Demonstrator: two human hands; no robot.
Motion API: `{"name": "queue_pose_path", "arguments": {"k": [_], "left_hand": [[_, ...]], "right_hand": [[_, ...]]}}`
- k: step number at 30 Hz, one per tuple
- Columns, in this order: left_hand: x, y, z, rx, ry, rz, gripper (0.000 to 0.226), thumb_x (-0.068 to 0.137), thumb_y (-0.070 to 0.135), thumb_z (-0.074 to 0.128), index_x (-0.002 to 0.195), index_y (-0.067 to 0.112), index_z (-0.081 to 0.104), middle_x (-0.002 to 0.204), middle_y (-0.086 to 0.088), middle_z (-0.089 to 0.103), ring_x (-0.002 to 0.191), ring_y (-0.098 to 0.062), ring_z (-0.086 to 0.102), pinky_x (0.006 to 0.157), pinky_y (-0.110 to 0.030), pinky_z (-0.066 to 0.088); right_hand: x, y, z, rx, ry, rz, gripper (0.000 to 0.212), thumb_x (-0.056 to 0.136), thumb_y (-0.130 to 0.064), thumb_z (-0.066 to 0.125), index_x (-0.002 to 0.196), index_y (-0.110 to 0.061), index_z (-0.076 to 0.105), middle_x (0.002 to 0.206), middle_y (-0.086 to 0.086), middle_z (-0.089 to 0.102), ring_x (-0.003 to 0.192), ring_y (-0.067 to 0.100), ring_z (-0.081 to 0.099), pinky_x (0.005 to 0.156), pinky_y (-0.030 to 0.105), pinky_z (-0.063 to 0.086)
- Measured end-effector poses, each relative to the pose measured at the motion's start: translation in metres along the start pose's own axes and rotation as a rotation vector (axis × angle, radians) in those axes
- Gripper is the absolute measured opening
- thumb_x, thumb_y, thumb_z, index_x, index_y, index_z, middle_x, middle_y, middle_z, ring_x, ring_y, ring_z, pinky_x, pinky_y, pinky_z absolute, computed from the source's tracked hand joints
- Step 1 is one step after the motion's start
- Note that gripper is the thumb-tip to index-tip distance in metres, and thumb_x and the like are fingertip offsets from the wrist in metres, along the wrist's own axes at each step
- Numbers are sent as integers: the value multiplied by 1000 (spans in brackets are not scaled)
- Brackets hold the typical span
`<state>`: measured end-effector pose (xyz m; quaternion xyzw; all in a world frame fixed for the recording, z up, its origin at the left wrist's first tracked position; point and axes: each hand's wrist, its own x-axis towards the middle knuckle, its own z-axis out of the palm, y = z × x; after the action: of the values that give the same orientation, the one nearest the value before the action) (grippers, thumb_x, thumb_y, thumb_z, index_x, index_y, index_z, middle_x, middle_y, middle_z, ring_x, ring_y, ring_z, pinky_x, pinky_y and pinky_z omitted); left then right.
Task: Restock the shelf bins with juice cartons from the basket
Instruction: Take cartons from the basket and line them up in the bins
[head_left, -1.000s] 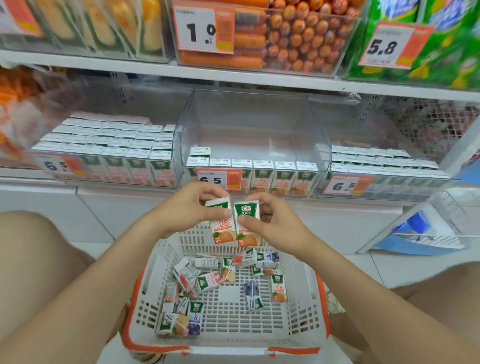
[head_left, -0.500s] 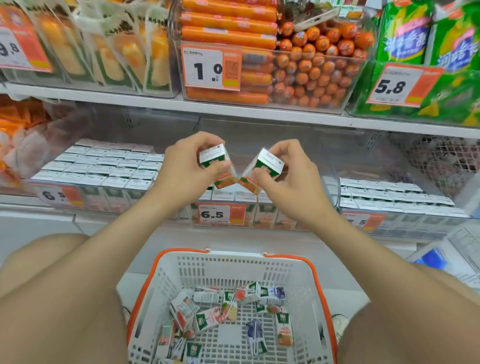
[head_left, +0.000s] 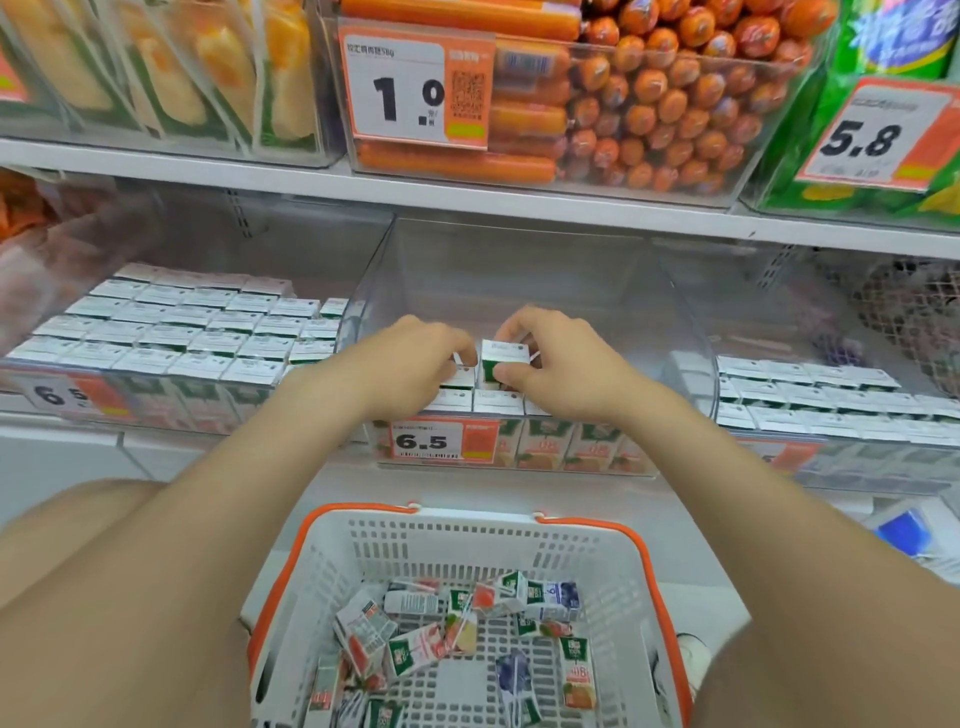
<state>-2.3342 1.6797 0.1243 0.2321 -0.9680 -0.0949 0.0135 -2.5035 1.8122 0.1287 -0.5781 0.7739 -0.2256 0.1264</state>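
Both my hands are inside the clear middle bin (head_left: 524, 260) on the lower shelf. My right hand (head_left: 561, 369) pinches a small green-and-white juice carton (head_left: 501, 356) upright, just behind the front row of cartons (head_left: 493, 402). My left hand (head_left: 410, 364) grips another carton (head_left: 462, 371), mostly hidden under its fingers, beside the first. Below, the white basket (head_left: 467, 540) with an orange rim holds several loose cartons (head_left: 415, 644) lying at all angles.
The bin on the left (head_left: 171, 332) is packed with cartons, and the right bin (head_left: 821, 400) is partly filled. Price tags reading 6.5 (head_left: 428, 441) hang on the bin fronts. An upper shelf (head_left: 467, 195) carries sausages and snack packs. My knees flank the basket.
Both hands lifted a carton each from above the basket, rose to shelf height, then reached forward and down into the middle bin. The view tilted up toward the shelf.
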Motion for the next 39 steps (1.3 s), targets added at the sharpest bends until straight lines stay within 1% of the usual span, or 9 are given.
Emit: {"name": "queue_pose_path", "arguments": {"k": [3,8,11,14,16,19,23,27,39], "left_hand": [[-4,0,-1,68,21,-3,34,110,19,48,142,24,60,138,-7,62,133,-31,51,106,-42,44],[-26,8,6,88,123,16,38,103,6,50,137,21,61,129,-5,62,123,-28,57,100,-43,49],[-48,19,5,2,273,67,29,104,20,53,130,24,65,125,1,65,117,-25,57,96,-46,51],[-72,33,3,-75,411,56,7,95,32,61,93,27,66,86,9,63,87,-21,59,77,-44,53],[-84,43,4,-133,415,-7,27,85,41,62,65,26,53,60,9,54,64,-17,54,62,-38,50],[-96,54,20,-104,121,-43,35,84,42,63,57,23,51,55,7,53,60,-14,54,60,-35,53],[-99,56,66,45,-312,21,19,97,43,62,90,27,69,87,8,66,86,-21,65,76,-39,58],[-88,49,116,45,-551,28,18,102,32,56,106,22,70,102,2,65,98,-27,66,88,-46,59],[-79,10,262,11,-646,-135,21,102,12,58,120,18,68,121,-4,67,104,-25,66,89,-38,56]], "right_hand": [[2,0,4,-53,-124,30,35,102,-32,61,135,-21,59,131,3,62,110,22,59,95,40,51],[1,4,4,-15,-184,74,35,106,-21,44,137,-23,60,93,9,76,84,23,68,75,33,53],[-9,0,7,-45,-86,78,38,106,-24,45,142,-21,57,117,6,72,107,22,64,86,31,47],[-34,-19,11,-19,229,-72,31,94,-14,53,121,-18,67,110,0,71,103,17,64,91,31,49],[-61,-39,10,89,276,-155,24,84,-9,53,95,-19,72,80,-9,70,76,6,63,75,27,50],[-100,-50,20,27,-7,-133,20,83,-12,51,75,-18,69,62,-5,65,61,7,59,62,31,53],[-127,-31,50,-303,-418,-86,27,94,-17,49,68,-11,57,66,7,59,68,25,56,66,45,57],[-135,-1,80,-486,-739,21,31,98,-12,48,67,-13,43,67,8,47,62,27,45,58,35,41],[-120,93,175,-343,-732,197,26,95,-1,46,73,-11,56,76,8,60,66,25,57,69,41,54]]}}
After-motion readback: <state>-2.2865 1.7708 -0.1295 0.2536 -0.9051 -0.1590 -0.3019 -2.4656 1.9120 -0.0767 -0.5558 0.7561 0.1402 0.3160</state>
